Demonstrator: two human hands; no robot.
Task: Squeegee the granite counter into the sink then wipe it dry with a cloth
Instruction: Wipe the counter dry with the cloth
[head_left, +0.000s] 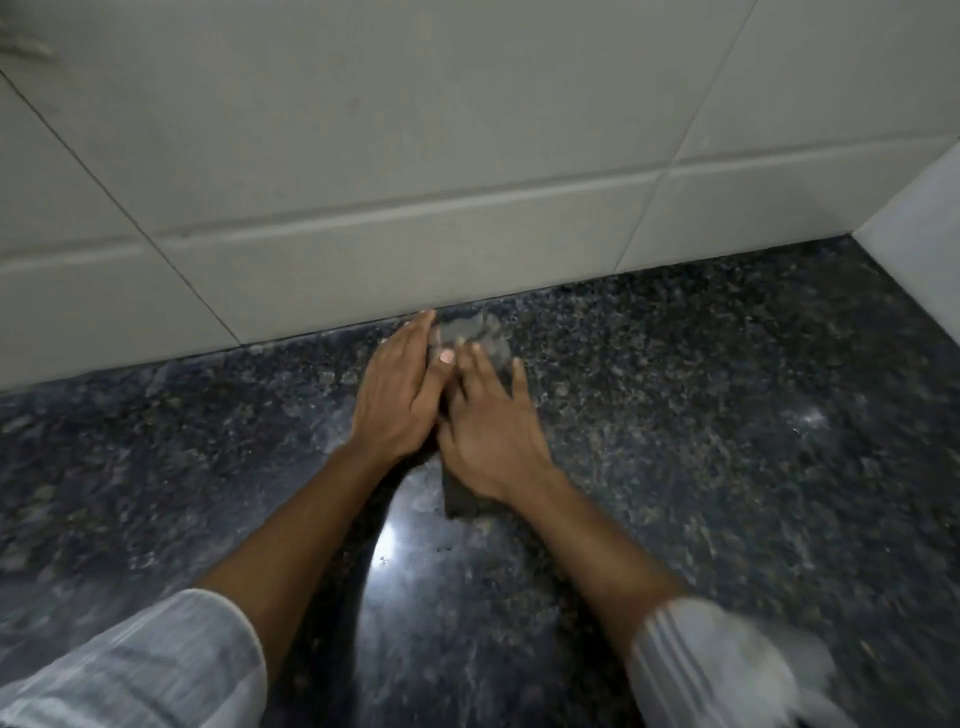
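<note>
A dark grey cloth (470, 335) lies flat on the black speckled granite counter (701, 415), close to the foot of the tiled wall. My left hand (400, 395) presses on the cloth's left side, fingers stretched toward the wall. My right hand (488, 431) lies flat on its middle with fingers spread. One end of the cloth shows beyond my fingertips and the other end sticks out under my right wrist. No squeegee or sink is in view.
A pale tiled wall (415, 156) runs along the back of the counter. A white side wall (919, 249) closes the counter at the far right. A light reflects off the granite between my forearms.
</note>
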